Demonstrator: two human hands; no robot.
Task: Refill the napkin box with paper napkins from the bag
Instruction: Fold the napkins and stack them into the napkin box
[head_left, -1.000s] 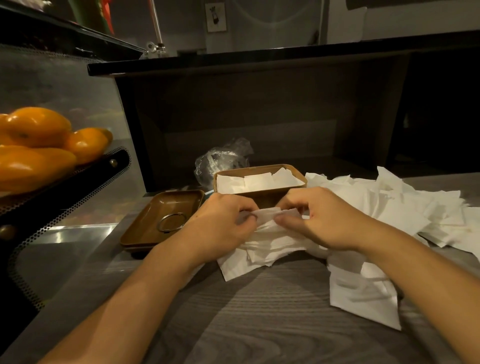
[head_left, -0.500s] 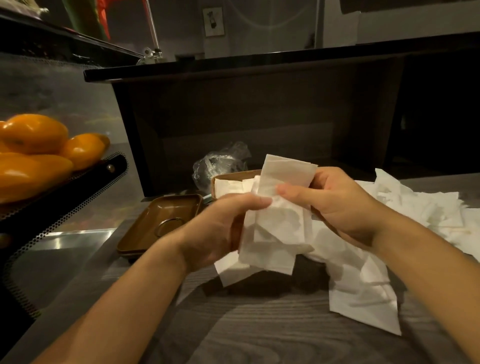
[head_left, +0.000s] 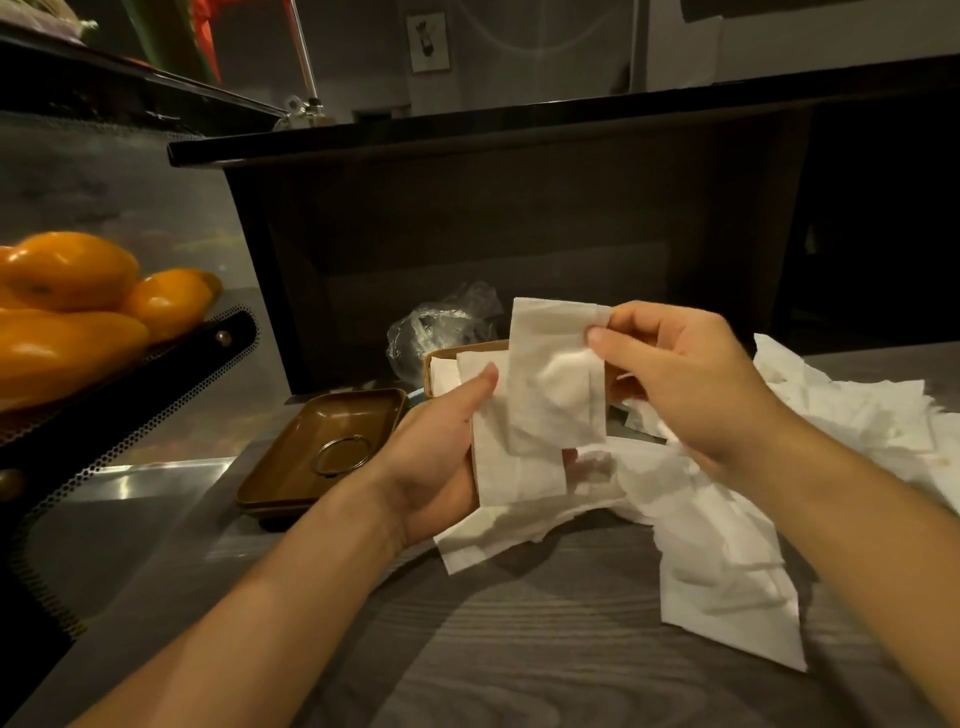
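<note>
Head view: the small stack of napkins that lay under both hands on the desk a second ago is now lifted and turned upright. The left hand grips the stack from its 9 o'clock side, thumb laid on the front. The right hand pinches the top corner of the front napkin between thumb and forefinger. This looks like squaring the stack before it goes into the box, which sits just behind the hands at 12 o'clock, part filled and mostly hidden. The clear bag lies crumpled behind the box.

More loose napkins spread from 3 to 5 o'clock, so much refilling seems left. The desk is grey wood grain. At 9 o'clock stands a brown tray with a metal ring in it, and beyond it orange fruit on a perforated stand. A dark raised counter closes the back of the dim room.
</note>
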